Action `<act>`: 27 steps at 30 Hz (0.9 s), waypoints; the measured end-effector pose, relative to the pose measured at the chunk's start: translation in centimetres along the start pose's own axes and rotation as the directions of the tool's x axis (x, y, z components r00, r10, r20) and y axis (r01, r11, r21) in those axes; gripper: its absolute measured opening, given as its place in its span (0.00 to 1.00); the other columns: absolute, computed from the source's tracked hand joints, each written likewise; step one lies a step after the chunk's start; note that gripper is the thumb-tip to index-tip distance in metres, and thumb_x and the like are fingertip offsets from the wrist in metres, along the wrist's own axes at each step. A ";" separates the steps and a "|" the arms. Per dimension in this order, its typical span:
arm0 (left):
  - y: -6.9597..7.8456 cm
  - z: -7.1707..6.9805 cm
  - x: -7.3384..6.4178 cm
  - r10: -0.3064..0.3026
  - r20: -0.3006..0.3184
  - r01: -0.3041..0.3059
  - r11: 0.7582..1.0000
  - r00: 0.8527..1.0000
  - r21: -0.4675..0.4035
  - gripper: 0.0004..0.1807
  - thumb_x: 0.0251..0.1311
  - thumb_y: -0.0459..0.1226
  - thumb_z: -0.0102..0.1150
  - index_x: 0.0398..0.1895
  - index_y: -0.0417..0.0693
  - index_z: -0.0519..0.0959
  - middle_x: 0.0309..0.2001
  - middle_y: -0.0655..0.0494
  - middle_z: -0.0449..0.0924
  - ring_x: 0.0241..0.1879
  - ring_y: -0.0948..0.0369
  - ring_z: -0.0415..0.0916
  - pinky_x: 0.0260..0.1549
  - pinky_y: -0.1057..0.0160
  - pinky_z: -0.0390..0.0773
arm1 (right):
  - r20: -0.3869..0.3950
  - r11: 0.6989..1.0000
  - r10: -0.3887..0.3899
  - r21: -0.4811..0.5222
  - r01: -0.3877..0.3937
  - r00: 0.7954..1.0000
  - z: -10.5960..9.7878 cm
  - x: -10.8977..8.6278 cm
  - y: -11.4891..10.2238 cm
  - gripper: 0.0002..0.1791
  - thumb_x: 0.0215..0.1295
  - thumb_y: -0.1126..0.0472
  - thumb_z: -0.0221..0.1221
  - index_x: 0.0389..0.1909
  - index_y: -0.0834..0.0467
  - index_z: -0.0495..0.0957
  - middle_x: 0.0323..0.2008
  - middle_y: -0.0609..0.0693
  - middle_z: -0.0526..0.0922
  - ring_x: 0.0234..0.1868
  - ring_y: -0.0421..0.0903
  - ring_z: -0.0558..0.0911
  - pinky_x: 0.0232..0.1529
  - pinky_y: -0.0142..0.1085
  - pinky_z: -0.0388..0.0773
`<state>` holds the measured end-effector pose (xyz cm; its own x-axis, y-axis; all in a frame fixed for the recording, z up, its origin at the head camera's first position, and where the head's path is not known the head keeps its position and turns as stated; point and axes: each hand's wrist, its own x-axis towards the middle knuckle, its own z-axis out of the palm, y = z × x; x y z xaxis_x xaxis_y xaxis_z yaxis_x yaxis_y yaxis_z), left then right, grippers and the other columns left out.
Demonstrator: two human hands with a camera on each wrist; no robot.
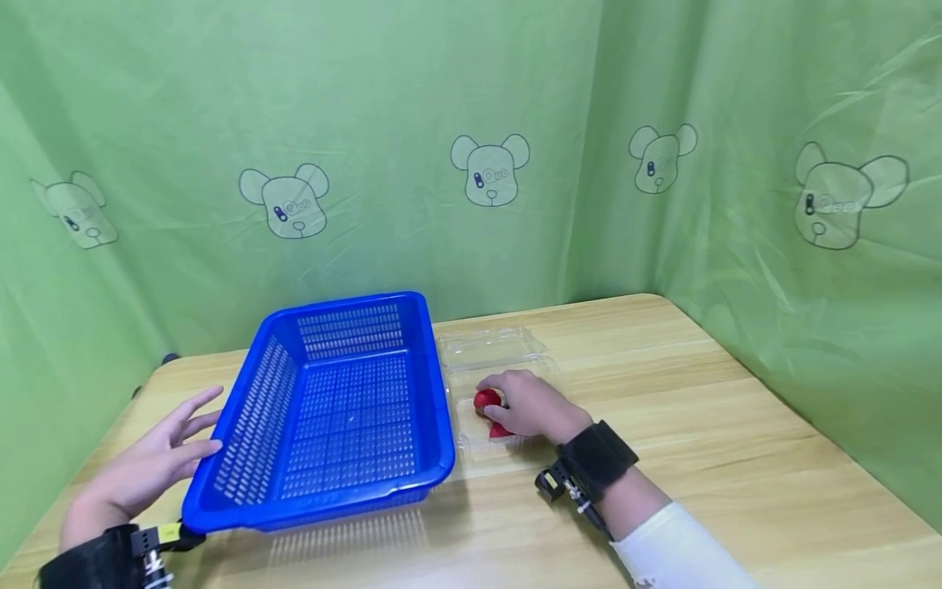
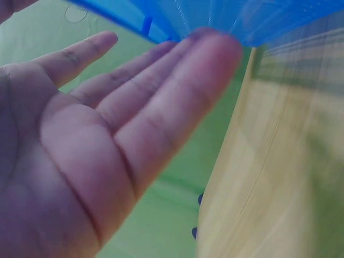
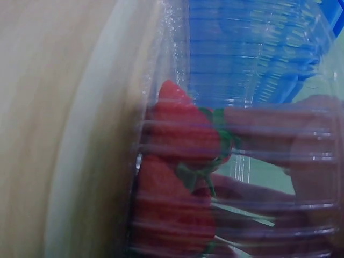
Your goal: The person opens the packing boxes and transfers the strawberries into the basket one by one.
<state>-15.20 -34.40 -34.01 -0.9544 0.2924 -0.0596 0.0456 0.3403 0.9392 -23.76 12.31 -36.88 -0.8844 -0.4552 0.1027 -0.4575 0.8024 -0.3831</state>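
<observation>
Strawberry point(image 1: 486, 398) lies inside the plastic clamshell point(image 1: 467, 427), between curled thumb and forefinger of our right hand point(image 1: 531, 405); our left hand point(image 1: 156, 458) spreads its fingers.

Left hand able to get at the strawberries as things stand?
Probably not directly: the blue basket is between the left hand and the strawberries, and the right hand is over them. It would likely need to go over or around the basket.

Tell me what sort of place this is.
Probably a recording booth: a green curtain with cartoon animal faces hangs behind and beside a wooden table, and wrist-worn cameras are in view.
</observation>
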 end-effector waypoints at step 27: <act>1.5 2.3 1.3 -0.109 0.070 0.116 0.989 0.992 -0.097 0.54 0.58 0.27 0.47 0.75 0.59 0.23 0.68 0.21 0.33 0.46 0.42 0.76 0.40 0.43 0.81 | -0.044 0.995 -0.100 -0.002 0.100 0.994 0.1 -0.3 0.1 0.07 0.62 0.65 0.63 0.41 0.58 0.81 0.31 0.46 0.79 0.32 0.42 0.75 0.37 0.38 0.76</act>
<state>-15.73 -31.41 -33.43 -0.9309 0.3149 -0.1852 -0.0941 0.2833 0.9544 -23.54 12.48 -37.01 -0.8372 -0.5161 0.1810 -0.5442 0.7534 -0.3691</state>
